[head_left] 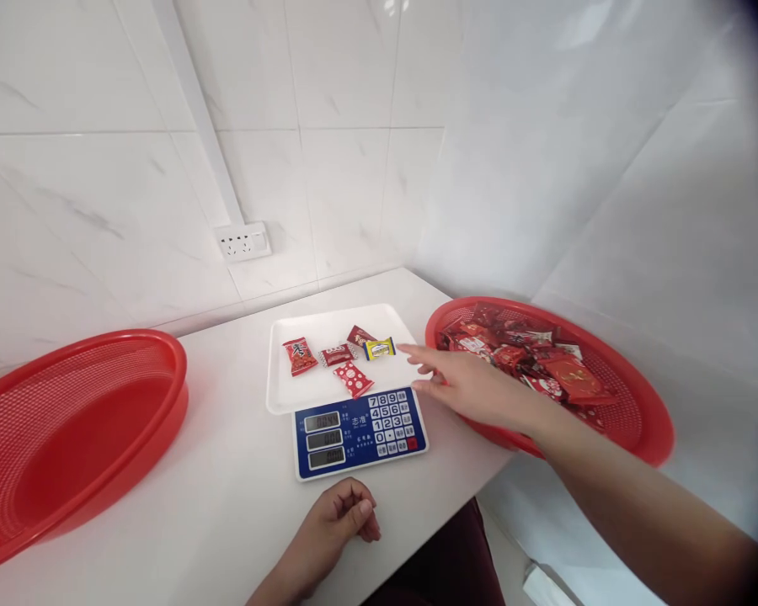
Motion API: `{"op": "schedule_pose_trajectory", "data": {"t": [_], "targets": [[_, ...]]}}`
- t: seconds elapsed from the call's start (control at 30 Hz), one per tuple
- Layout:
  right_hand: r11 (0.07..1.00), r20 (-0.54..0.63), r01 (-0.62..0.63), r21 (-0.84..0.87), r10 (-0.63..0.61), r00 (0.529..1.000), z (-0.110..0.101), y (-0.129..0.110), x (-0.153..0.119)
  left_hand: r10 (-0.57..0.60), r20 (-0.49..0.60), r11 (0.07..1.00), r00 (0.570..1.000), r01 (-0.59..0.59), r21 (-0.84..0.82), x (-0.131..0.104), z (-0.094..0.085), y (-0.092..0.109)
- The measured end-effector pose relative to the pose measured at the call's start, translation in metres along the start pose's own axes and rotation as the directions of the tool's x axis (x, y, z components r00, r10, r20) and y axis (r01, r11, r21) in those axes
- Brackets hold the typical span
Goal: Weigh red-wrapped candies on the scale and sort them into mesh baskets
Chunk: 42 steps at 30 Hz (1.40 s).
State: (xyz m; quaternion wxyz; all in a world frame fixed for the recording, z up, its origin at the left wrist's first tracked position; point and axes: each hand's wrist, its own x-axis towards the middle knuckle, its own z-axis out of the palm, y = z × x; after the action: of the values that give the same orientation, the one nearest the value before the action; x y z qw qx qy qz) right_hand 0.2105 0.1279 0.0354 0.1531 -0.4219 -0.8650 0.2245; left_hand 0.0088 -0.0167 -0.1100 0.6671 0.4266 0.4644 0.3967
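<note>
My right hand (pixel 464 379) reaches over the right edge of the white scale tray (pixel 296 396) with its fingers stretched out and apart, holding nothing. Closest to its fingertips lies a yellow-and-blue wrapped candy (pixel 379 348). Several other wrapped candies share the tray, among them a red packet with a black character (pixel 300 357) and a red one with white dots (pixel 354 380). In front of the tray is the scale's blue keypad panel (pixel 361 433), its digits partly legible. My left hand (pixel 344 518) rests by the table's front edge, fingers curled in, nothing visible in it.
On the right, a red basket (pixel 644 421) holds many red wrapped packets (pixel 568 374), partly behind my right forearm. Another red basket (pixel 94 421) stands at the left on the white table (pixel 227 471). Tiled walls with a socket (pixel 243 242) close off the back and right.
</note>
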Motion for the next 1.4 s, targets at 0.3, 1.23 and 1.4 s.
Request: {"op": "schedule_pose_trajectory", "data": {"t": [0.3,1.23,1.4], "targets": [[0.903,0.017,-0.011,0.428,0.004,1.0,0.106,0.009,-0.055,0.214,-0.292,0.968,0.932,-0.162,0.191,-0.022,-0.013,0.041],[0.93,-0.051,0.099,0.354,-0.087,0.995,0.167,0.026,-0.076,0.53,-0.422,0.025,0.736,0.484,0.875,-0.013,-0.105,0.138],[0.929,-0.041,0.104,0.354,-0.096,0.995,0.166,0.026,-0.075,0.519,-0.696,0.162,0.496,0.743,0.65,-0.071,-0.161,0.12]]}}
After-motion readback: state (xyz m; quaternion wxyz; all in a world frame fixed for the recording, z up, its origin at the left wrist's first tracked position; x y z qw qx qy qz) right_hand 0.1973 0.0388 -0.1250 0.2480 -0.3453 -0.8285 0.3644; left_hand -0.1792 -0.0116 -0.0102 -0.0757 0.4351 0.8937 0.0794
